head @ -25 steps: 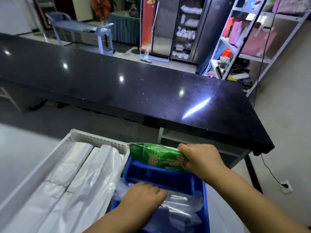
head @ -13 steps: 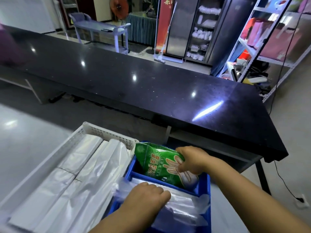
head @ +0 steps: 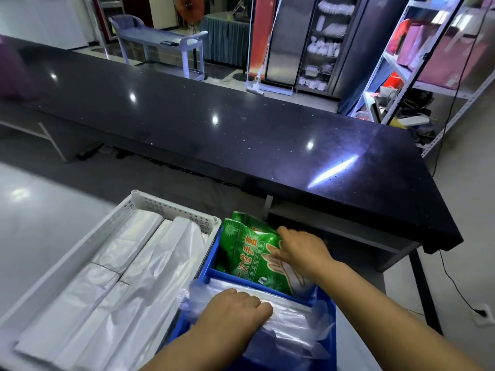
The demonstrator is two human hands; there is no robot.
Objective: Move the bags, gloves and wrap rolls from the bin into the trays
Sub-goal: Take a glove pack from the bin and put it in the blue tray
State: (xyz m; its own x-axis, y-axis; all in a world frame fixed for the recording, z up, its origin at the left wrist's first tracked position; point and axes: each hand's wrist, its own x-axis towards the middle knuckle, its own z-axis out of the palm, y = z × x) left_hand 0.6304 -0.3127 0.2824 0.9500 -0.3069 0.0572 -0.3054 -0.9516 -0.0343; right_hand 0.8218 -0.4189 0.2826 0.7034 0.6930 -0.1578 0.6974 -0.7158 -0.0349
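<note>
Glove pack (head: pixel 249 253) looks light, slippery; my right hand (head: pixel 302 253) pinches its edge inside blue tray (head: pixel 325 303), left hand (head: pixel 235 309) grips clear bags (head: pixel 289 325)

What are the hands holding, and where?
The right hand holds the green pack by its right side; the left hand rests on the clear bags, grip unclear.

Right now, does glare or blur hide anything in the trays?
Head view: light spots and a streak glare on the counter only; white bags washed out, soft at lower left; glove pack print sharp; wide-angle bends the counter edge.
</note>
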